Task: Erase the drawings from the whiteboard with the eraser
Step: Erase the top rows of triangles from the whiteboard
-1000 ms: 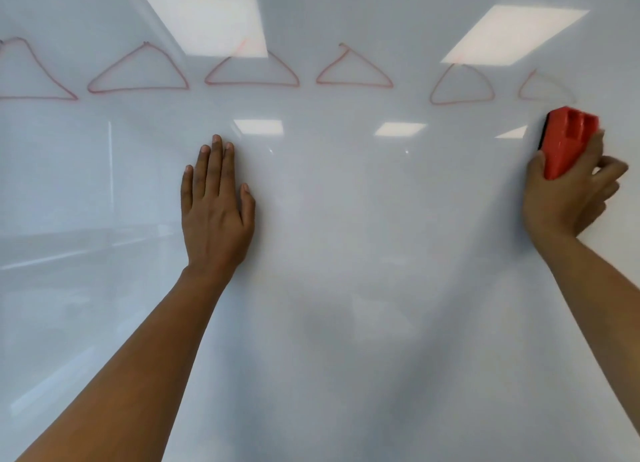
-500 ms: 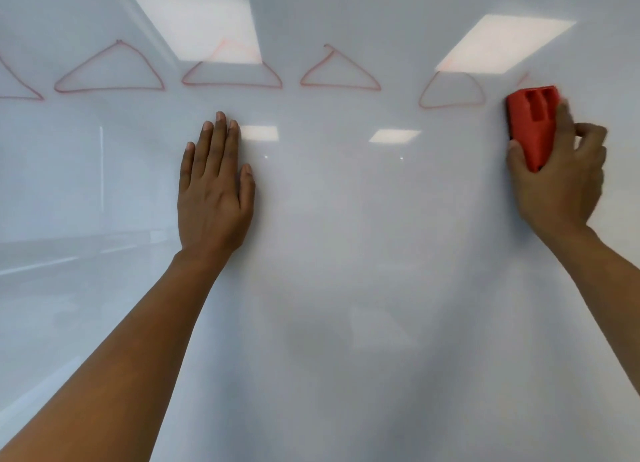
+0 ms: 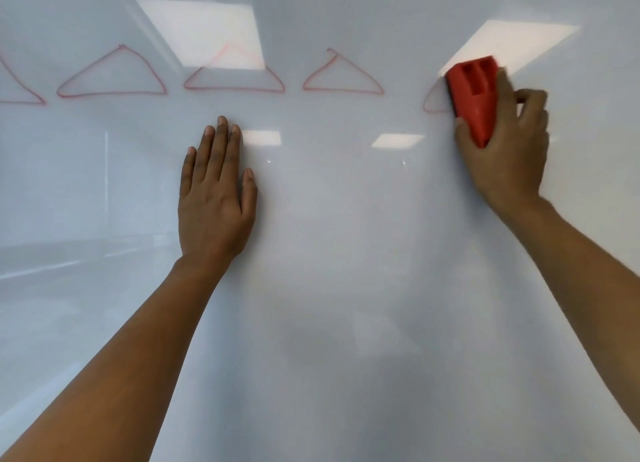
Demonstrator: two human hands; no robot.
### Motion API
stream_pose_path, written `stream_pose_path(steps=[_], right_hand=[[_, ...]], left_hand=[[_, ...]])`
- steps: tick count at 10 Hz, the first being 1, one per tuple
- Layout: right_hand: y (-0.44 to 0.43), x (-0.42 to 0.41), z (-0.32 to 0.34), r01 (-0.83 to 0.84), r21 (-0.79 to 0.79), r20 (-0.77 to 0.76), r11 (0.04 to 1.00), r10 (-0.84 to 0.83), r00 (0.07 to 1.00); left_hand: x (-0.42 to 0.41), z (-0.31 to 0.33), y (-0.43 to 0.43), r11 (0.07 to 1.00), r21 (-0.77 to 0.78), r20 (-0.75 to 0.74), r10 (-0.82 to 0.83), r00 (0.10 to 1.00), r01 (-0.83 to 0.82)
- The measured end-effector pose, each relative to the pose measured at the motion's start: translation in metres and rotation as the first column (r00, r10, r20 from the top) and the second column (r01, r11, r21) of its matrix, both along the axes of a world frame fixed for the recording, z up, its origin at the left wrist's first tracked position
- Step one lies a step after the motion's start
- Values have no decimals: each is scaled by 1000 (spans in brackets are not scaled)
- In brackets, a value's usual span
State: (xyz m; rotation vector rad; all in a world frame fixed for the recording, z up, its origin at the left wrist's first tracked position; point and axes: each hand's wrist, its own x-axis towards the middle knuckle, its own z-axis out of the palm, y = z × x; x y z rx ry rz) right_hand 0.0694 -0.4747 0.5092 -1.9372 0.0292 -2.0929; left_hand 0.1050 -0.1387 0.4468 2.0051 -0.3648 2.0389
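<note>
head view: right hand (image 3: 505, 142) is clamped around the red eraser (image 3: 472, 97), pressed on the whiteboard (image 3: 346, 288) over the rightmost triangle remnant (image 3: 433, 103). the eraser's long axis runs near upright, tilted. left hand (image 3: 214, 198) lies flat and open on the board, holding nothing. the remaining red triangles (image 3: 343, 77) stretch away leftward in a row, so the right hand looks nearest for a leftward sweep.

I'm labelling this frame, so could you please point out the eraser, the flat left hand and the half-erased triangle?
eraser (image 3: 472, 94): head view, middle of its red body.
left hand (image 3: 214, 205): head view, back of the hand.
half-erased triangle (image 3: 431, 104): head view, its remaining left corner.
</note>
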Motion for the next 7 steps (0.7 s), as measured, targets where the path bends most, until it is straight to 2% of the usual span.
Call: stream_pose_path(steps=[1,2,3,4,5,6,7], right_hand=[[-2,1,-25,52,-126,-2,991,-53,999],[-23,-2,-25,66,-54,1,996,-66,998],[-37,-3,-7,27,207,26,978,-33,999],[-29,-2,9,58,346,6,936,-64,998],[-7,-2,11,61,267,-10,962,-60,998],[19,-1,-5,36,54,-8,998,-36,999],[29,1,-26,67,-126,-6,990,-68,998]], left_hand=[[-1,-1,0,1000,2,0,-4,1000,4],[-1,-1,1,1000,0,5,-6,1000,6],[-1,-1,0,1000,-5,2,-8,1000,8],[0,-1,-1,1000,-7,0,0,1000,0],[0,-1,-1,1000,-6,2,1,1000,-1],[0,-1,0,1000,-4,2,4,1000,-4],[1,-1,1,1000,1,0,2,1000,-2]])
